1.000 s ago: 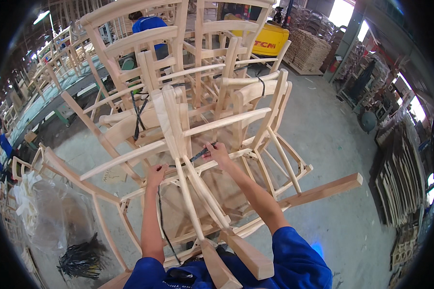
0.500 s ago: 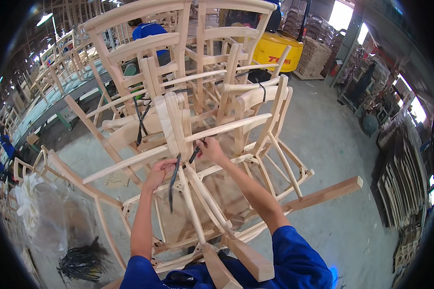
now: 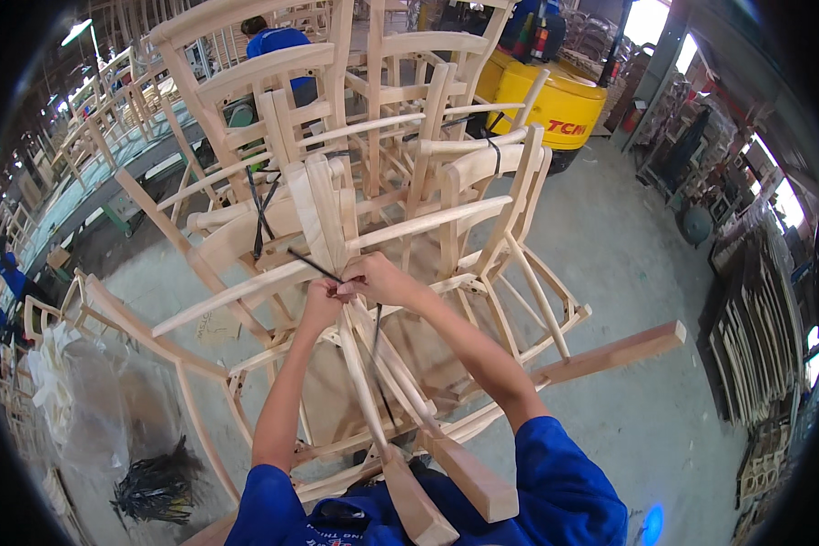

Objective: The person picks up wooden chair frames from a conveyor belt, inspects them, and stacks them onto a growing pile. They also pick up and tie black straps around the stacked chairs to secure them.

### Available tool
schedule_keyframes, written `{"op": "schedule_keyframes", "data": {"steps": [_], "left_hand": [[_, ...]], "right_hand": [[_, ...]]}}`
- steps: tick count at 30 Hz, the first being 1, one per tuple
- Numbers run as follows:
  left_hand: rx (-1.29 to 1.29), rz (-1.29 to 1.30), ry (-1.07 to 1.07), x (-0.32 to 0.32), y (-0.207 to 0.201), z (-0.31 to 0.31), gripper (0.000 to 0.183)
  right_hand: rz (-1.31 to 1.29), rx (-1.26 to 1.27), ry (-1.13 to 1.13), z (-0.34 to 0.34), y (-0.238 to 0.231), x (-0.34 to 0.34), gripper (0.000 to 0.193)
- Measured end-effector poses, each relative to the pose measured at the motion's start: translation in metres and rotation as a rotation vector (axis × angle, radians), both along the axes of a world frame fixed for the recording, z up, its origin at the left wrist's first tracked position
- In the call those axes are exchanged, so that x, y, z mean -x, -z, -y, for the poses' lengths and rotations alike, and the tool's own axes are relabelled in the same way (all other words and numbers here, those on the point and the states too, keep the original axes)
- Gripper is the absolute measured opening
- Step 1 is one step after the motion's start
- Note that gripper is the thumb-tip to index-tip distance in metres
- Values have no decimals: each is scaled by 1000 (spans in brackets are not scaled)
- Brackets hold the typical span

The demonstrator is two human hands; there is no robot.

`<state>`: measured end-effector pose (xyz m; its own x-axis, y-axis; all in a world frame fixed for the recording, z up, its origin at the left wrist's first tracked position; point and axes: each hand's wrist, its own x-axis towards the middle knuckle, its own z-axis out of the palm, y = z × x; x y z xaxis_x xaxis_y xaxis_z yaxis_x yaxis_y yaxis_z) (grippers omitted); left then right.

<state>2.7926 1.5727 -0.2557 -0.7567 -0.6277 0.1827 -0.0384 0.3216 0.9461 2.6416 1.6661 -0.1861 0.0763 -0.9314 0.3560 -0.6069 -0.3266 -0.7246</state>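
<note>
Bare wooden chair frames stand stacked in front of me, their pale legs [image 3: 311, 207] meeting at the middle. A thin black strap [image 3: 313, 263] runs at this joint, one end sticking up to the left and the other hanging down among the rails. My left hand [image 3: 322, 304] pinches the strap just below the joint. Right beside it, my right hand [image 3: 379, 278] is closed on the strap too, the fingertips of both hands touching or nearly so. The crossing of the strap is partly hidden by my fingers. Two square-ended legs [image 3: 413, 500] point toward my chest.
More black straps [image 3: 262, 217] bind neighbouring frames. A bundle of black straps [image 3: 153, 487] and clear plastic sheeting [image 3: 96, 400] lie on the floor at left. A yellow forklift [image 3: 555, 100] stands behind the chairs; another person [image 3: 278, 41] is in the background. Wooden parts [image 3: 760, 332] are stacked at right.
My hands have come together at the joint from apart. The strap's ends have swapped sides, one now pointing up left. The forklift shows larger and further right.
</note>
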Motion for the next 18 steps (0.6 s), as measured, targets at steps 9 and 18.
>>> {"op": "schedule_keyframes", "data": {"steps": [9,18], "left_hand": [[-325,-197,-352,0,14,2,20],[-442,-288,-365,4,17,-2,20]], "right_hand": [[583,-214,115,2,38,11,23],[1556,-112,-314,-7,18,11,40]]}}
